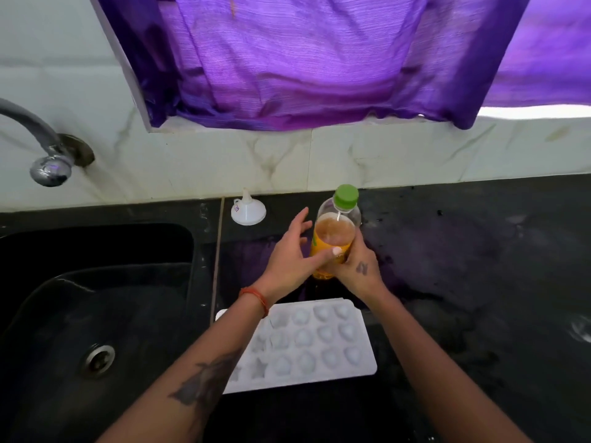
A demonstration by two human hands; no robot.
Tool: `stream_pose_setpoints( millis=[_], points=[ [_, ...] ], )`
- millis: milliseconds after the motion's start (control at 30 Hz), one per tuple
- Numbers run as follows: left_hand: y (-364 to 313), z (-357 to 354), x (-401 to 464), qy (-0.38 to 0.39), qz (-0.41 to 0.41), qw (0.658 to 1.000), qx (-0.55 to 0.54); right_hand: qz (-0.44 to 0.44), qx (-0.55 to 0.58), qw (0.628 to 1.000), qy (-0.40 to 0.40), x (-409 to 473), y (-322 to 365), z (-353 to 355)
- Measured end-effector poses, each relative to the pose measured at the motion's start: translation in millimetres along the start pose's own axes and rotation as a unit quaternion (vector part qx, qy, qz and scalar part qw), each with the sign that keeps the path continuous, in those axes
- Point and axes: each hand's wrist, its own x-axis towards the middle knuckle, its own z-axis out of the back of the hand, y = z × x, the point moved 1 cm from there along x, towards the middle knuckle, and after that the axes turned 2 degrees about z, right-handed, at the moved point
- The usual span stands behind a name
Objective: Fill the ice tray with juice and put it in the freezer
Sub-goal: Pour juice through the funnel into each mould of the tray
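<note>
A clear bottle [335, 233] of orange juice with a green cap stands on the black counter, its cap on. My right hand [358, 266] grips its lower part from the right. My left hand [292, 254] sits against the bottle's left side, fingers straight and spread, thumb lying across the front of the bottle. A white ice tray [364, 346] with shaped hollows lies flat on the counter just in front of the bottle, partly under my left forearm. Its hollows look dry.
A small white funnel [248, 211] sits upside down by the wall, left of the bottle. A black sink [96, 314] with a drain fills the left side, a chrome tap [48, 155] above it. A purple curtain [303, 65] hangs over the tiled wall.
</note>
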Motion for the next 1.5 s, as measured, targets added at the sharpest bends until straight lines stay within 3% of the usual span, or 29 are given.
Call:
stream_pose_setpoints(
  millis=[100,167,333,433,633,900,1100,1167,1233,1333,1400,1500],
  points=[
    [-8.9,-6.6,0.0,-0.019,-0.038,0.999,0.016,-0.009,-0.018,0.994,0.111,2.7,5.9,17.3],
    [-12.7,-8.1,4.4,-0.036,-0.038,0.997,0.051,0.001,-0.018,0.992,0.121,6.7,15.6,35.0],
    [-15.3,-14.3,14.9,-0.062,-0.03,0.993,0.095,0.092,-0.038,0.994,-0.046,18.3,64.5,78.8],
    [-14.2,-15.5,19.3,-0.062,-0.019,0.993,0.096,0.186,-0.161,0.965,-0.087,23.9,99.1,87.0],
    [-15.0,-16.3,22.9,-0.074,-0.004,0.993,0.092,0.222,-0.388,0.894,-0.033,41.5,119.4,65.2],
    [-25.4,-26.9,25.4,-0.137,-0.028,0.977,0.164,0.277,-0.47,0.838,-0.001,51.8,108.7,58.2],
    [-22.3,-22.5,27.1,-0.131,-0.039,0.972,0.192,0.348,-0.468,0.802,0.127,60.8,107.7,77.9],
    [-21.0,-20.4,27.1,-0.123,-0.044,0.974,0.187,0.35,-0.47,0.794,0.162,60.8,112.6,82.6],
    [-19.3,-18.8,26.3,-0.112,-0.048,0.976,0.181,0.327,-0.442,0.813,0.193,61.5,121.0,86.5],
    [-18.4,-16.7,23.5,-0.107,-0.056,0.978,0.171,0.247,-0.463,0.834,0.172,65.1,130.4,86.2],
    [-18.2,-15.9,22.9,-0.103,-0.061,0.978,0.168,0.221,-0.497,0.824,0.161,62.7,133.2,82.0],
    [-18.7,-14.7,23.0,-0.091,-0.067,0.979,0.168,0.25,-0.511,0.806,0.164,56.7,134.5,78.6]
  ],
)
